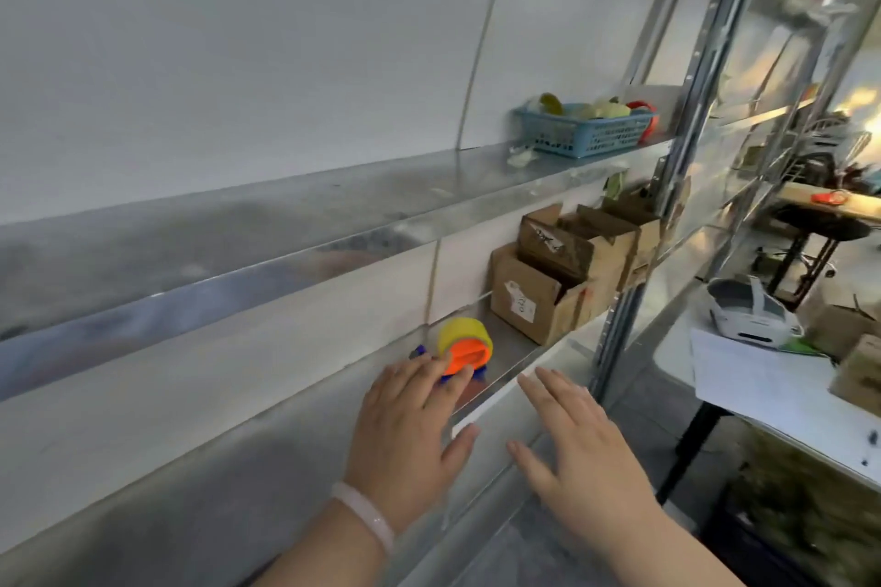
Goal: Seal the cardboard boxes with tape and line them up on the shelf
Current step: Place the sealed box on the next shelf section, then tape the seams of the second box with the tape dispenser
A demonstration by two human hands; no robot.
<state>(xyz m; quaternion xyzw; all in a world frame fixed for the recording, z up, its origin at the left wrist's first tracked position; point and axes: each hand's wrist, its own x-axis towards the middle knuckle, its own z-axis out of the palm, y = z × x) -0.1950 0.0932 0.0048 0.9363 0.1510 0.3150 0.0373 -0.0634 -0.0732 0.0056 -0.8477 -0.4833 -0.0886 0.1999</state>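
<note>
The left hand (pixel 410 424) lies flat, fingers straight, tips at the tape dispenser (pixel 465 346) on the shelf (pixel 512 341). The right hand (pixel 572 439) hovers spread and empty just off the shelf edge. The boxes (pixel 562 281) sit further along, flaps up, unsealed. I'd worry those straight fingers push the dispenser back towards the wall instead of closing round it.

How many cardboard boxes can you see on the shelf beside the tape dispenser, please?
3, at the right end of the shelf: the nearest box with a white label, a second box behind it, a third box farthest back. Others may be hidden behind them.
</note>
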